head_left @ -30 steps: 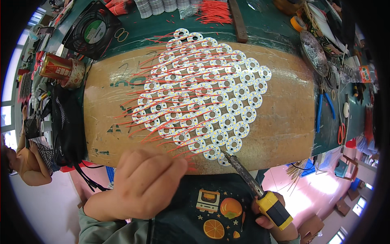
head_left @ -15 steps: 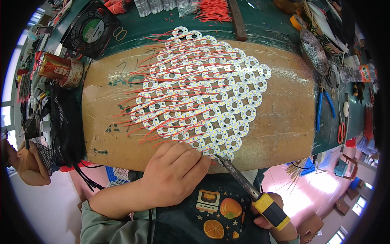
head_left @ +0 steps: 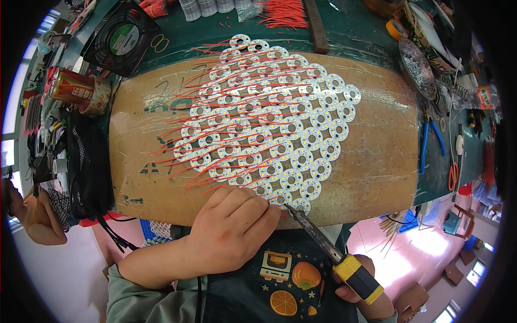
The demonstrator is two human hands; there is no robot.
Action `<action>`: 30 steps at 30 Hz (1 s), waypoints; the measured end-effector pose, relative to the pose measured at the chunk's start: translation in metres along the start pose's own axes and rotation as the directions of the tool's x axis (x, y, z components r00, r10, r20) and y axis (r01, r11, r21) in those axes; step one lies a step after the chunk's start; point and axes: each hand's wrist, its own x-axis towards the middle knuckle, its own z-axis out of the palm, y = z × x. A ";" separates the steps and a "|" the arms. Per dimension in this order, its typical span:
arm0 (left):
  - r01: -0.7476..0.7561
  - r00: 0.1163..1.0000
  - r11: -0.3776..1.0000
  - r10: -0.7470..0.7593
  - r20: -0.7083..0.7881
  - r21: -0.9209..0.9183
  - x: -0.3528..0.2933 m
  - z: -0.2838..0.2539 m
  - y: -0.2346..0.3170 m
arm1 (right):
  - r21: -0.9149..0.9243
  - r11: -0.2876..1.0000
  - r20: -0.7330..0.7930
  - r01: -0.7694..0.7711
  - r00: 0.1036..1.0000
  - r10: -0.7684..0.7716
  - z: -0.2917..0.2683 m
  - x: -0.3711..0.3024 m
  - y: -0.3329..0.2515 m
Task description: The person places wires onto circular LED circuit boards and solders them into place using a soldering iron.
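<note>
Both closed: left grip (head_left: 234, 229) pinching wires (head_left: 283, 216), right grip (head_left: 349, 294) around soldering iron (head_left: 364, 279).

Soldering iron (head_left: 334, 255): rough, dull metal shaft (head_left: 318, 235); plastic grip (head_left: 360, 279). Brown board (head_left: 371, 177): glossy, scuffed. Can (head_left: 72, 86): shiny metal.

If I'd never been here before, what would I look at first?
Probably the big patch of white rings, spread across the brown board in the middle. Next might come the yellow-and-black soldering iron in the right hand, its tip by the lowest rings. Then perhaps the bright fruit pictures on the dark apron at the bottom.
</note>
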 end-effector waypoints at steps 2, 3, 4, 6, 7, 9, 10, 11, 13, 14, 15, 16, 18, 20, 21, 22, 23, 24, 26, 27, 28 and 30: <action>0.001 1.000 1.000 -0.001 0.004 -0.003 0.000 0.000 0.000 | -0.007 1.000 0.003 -0.007 1.000 0.007 0.001 0.000 -0.001; 0.001 1.000 1.000 -0.001 0.004 -0.003 0.000 0.000 0.000 | -0.021 1.000 -0.012 0.003 1.000 -0.004 0.002 0.001 -0.002; -0.001 1.000 1.000 0.001 0.001 -0.005 0.000 0.000 0.000 | -0.035 0.999 -0.028 0.014 1.000 -0.015 0.003 0.001 -0.003; -0.003 1.000 1.000 0.003 -0.002 -0.008 0.001 0.001 0.000 | -0.042 0.999 -0.035 0.005 0.999 -0.007 0.003 0.000 -0.002; -0.001 1.000 1.000 0.001 -0.002 -0.010 0.000 0.001 0.000 | -0.051 0.999 -0.042 -0.003 0.999 0.001 0.003 -0.001 -0.001; 0.000 1.000 1.000 0.000 -0.003 -0.013 0.000 0.001 0.000 | -0.058 0.998 -0.049 0.001 0.999 -0.004 0.003 -0.002 0.000; 0.002 1.000 1.000 -0.002 -0.005 -0.014 0.000 0.001 0.000 | -0.064 0.998 -0.055 0.006 0.998 -0.010 0.003 -0.003 0.001; 0.003 1.000 1.000 -0.003 -0.008 -0.016 0.001 0.001 0.000 | -0.064 0.998 -0.056 0.006 0.998 -0.010 0.004 -0.004 0.002; 0.004 1.000 1.000 -0.004 -0.003 -0.016 0.001 0.000 0.000 | -0.060 0.998 -0.077 0.028 0.996 -0.033 0.004 -0.005 0.004; 0.005 1.000 1.000 -0.005 0.002 -0.015 0.001 0.000 0.000 | -0.060 0.998 -0.078 0.028 0.996 -0.033 0.004 -0.005 0.004; 0.005 1.000 1.000 -0.005 0.002 -0.014 0.001 0.000 0.000 | -0.062 0.998 -0.058 0.024 0.998 -0.027 0.003 -0.003 0.002; 0.007 1.000 1.000 -0.007 -0.001 -0.016 0.001 0.000 0.000 | -0.063 0.998 -0.038 0.020 0.999 -0.022 0.003 -0.002 0.001; 0.008 1.000 1.000 -0.008 -0.003 -0.018 0.000 0.000 0.000 | -0.017 1.000 -0.048 -0.005 0.999 0.004 0.005 0.001 -0.005; 0.005 1.000 1.000 -0.005 0.008 -0.012 0.001 0.000 0.000 | 0.030 0.999 -0.055 -0.029 0.998 0.031 0.007 0.003 -0.007; 0.005 1.000 1.000 -0.005 0.009 -0.011 0.001 0.000 0.000 | 0.035 0.999 -0.054 -0.023 0.998 0.025 0.007 0.004 -0.007; 0.007 1.000 1.000 -0.006 0.012 -0.011 0.000 0.000 0.001 | 0.040 0.999 -0.053 -0.016 0.998 0.018 0.007 0.005 -0.008; 0.008 1.000 1.000 -0.008 0.016 -0.010 0.000 0.000 0.001 | 0.041 0.999 -0.051 -0.016 0.999 0.018 0.007 0.006 -0.009; 0.006 1.000 1.000 -0.005 0.013 -0.016 0.000 0.000 0.000 | 0.041 0.999 -0.053 -0.026 0.998 0.028 0.008 0.006 -0.013; -0.003 1.000 1.000 0.003 0.009 -0.026 0.000 -0.001 -0.001 | 0.036 0.999 -0.061 -0.038 0.997 0.040 0.011 0.006 -0.020; 0.001 1.000 1.000 0.000 0.012 -0.020 0.000 -0.001 -0.001 | 0.048 0.998 -0.063 -0.035 0.997 0.038 0.010 0.006 -0.018; 0.004 1.000 1.000 -0.004 0.013 -0.012 0.000 0.000 0.000 | 0.060 0.998 -0.066 -0.033 0.997 0.037 0.009 0.007 -0.017; 0.009 1.000 1.000 -0.009 0.014 -0.004 0.000 0.000 0.001 | 0.057 0.998 -0.047 -0.033 0.998 0.036 0.006 0.007 -0.013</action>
